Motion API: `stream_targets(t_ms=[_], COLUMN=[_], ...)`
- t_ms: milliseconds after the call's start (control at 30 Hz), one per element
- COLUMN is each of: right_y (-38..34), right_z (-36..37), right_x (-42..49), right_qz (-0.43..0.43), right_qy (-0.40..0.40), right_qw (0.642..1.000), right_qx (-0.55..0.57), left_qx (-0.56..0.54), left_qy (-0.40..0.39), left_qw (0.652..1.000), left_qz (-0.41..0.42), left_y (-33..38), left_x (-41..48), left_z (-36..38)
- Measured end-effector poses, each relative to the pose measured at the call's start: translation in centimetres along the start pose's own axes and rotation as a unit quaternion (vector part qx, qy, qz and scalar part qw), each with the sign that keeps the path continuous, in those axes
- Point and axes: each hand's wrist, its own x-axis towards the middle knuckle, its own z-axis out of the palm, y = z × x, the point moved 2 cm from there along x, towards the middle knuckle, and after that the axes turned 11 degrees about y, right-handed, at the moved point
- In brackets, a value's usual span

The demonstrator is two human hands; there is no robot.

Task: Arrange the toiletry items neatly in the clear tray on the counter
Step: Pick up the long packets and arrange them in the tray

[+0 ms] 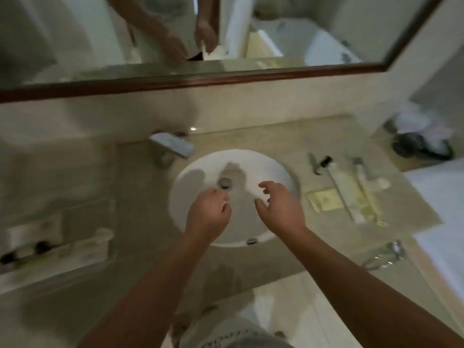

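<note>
The frame is motion-blurred. Both hands hover over the white sink (273, 167). My left hand (208, 214) has its fingers curled in; a small white spot shows at the fingertips, and I cannot tell whether it is a held item. My right hand (278, 207) is spread with fingers apart and holds nothing. The clear tray (82, 252) sits on the counter at the left, with what look like small dark-capped bottles (40, 246) inside. Loose toiletry items (349, 189) lie on the counter right of the sink: long white packets, a yellowish packet and a dark-headed stick.
A chrome tap (173, 144) stands behind the sink on the left. A mirror with a brown frame (226, 80) runs along the wall. A dark bin with a white liner (424, 144) is at the far right. A metal fitting (386, 254) sits near the counter's front right edge.
</note>
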Motion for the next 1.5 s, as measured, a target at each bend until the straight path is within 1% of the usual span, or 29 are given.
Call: stream_targets(t_ms=[133,233,333,433,533,700,833,967,1100,1200,1267,1333,1433,1500], right_y=[14.0,21.8,27.2,30.8,33.1,35.7,37.2,37.7,38.8,40.7,41.6,42.0,42.2,42.3], right_z=[-8.0,-12.2,-14.1,-14.5,-14.2,-12.9,-11.9,-10.6,-10.8,-11.1,-11.3,-11.6,-11.8,-11.7], right_x=[-1.4,-2.9,-3.5,-2.8,-1.0,2.9,5.9,7.5,9.9,9.5,9.3,9.8,11.4,12.7], right_qz=[0.078,0.138,0.171,0.182,0.189,0.192,0.195,0.148,0.144,0.139,0.152,0.153,0.110,0.069], right_qy=[0.029,0.028,0.011,0.007,-0.008,-0.025,-0.044,-0.071,-0.087,-0.103,-0.111,-0.111,-0.068,-0.052], right_qw=[0.996,0.990,0.985,0.983,0.982,0.981,0.979,0.986,0.985,0.982,0.980,0.981,0.992,0.996], right_qx=[-0.033,-0.027,-0.022,-0.015,-0.011,-0.005,0.028,0.008,-0.028,-0.070,-0.064,-0.034,-0.006,-0.015], left_qx=[-0.019,-0.022,-0.009,0.009,0.038,0.100,0.158,0.198,0.184,0.132,0.103,0.090,0.073,0.059], left_qy=[-0.062,-0.107,-0.134,-0.163,-0.187,-0.190,-0.186,-0.180,-0.183,-0.170,-0.144,-0.122,-0.089,-0.063], left_qw=[0.996,0.991,0.989,0.986,0.981,0.977,0.970,0.962,0.961,0.963,0.968,0.968,0.966,0.962], left_qz=[0.053,0.074,0.057,0.041,0.027,-0.011,-0.005,-0.045,-0.095,-0.161,-0.179,-0.200,-0.233,-0.258], left_y=[11.9,18.6,22.4,23.8,24.1,24.1,24.2,24.0,24.4,24.6,25.0,25.5,26.5,27.3], left_x=[-1.2,-1.7,-1.6,-0.8,0.9,3.6,4.3,4.0,5.2,4.5,4.0,3.8,3.5,3.2], left_z=[7.0,11.0,14.3,17.8,20.9,25.2,27.9,28.8,29.0,28.8,28.6,28.3,28.1,28.0])
